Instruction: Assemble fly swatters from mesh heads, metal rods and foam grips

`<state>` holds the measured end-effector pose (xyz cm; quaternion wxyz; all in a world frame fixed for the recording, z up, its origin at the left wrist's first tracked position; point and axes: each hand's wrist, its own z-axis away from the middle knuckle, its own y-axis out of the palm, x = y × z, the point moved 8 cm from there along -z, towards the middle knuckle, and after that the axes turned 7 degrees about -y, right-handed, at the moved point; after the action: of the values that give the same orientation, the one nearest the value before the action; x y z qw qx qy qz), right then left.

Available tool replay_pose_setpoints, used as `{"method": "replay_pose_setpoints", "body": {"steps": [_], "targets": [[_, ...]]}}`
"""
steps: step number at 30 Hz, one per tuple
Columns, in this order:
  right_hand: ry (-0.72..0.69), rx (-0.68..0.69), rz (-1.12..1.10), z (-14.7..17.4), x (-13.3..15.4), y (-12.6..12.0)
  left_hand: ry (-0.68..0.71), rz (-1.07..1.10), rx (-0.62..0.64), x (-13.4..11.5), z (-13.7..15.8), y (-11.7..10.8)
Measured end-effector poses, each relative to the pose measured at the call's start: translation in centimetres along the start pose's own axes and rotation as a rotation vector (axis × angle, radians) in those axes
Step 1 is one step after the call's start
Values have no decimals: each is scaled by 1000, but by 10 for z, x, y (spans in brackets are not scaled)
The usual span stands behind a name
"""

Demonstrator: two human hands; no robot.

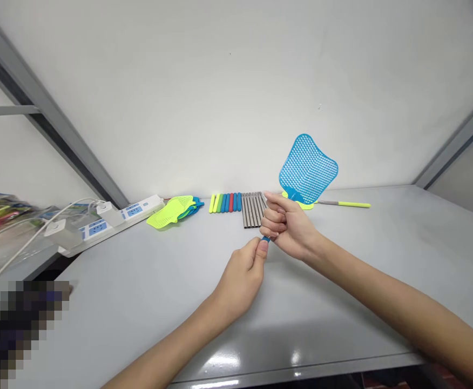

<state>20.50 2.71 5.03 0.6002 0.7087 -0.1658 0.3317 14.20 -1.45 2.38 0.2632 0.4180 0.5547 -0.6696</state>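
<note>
A blue fly swatter (308, 168) is held up over the table, its mesh head tilted toward the upper right. My left hand (242, 275) is closed at the lower end, where a bit of blue handle shows by the thumb. Just above it, my right hand (287, 224) wraps its fingers round the swatter; the shaft is hidden inside. Behind my right hand lie several metal tubes (251, 212) side by side. Left of them is a row of coloured handles (225, 203) in yellow, green, blue and red. A yellow fly swatter (353, 205) lies partly covered behind the blue head.
Yellow and blue swatter heads (170, 212) lie piled at the back left. Nearby, a white power strip (117, 224) carries plugs and a white cable. Plastic-wrapped items (1, 216) sit at the far left. The grey table (362, 313) meets a white wall.
</note>
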Motion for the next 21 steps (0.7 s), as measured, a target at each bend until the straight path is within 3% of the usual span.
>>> {"method": "replay_pose_setpoints", "body": {"steps": [3, 7, 15, 21], "targets": [[7, 115, 17, -2, 6, 8, -95, 205, 114, 5, 0, 4], [-46, 113, -43, -3, 14, 6, -244, 509, 307, 14, 4, 23], [13, 67, -80, -3, 8, -2, -268, 578, 315, 15, 11, 36], [41, -2, -78, -1, 1, -5, -338, 710, 421, 8, 21, 43]]}}
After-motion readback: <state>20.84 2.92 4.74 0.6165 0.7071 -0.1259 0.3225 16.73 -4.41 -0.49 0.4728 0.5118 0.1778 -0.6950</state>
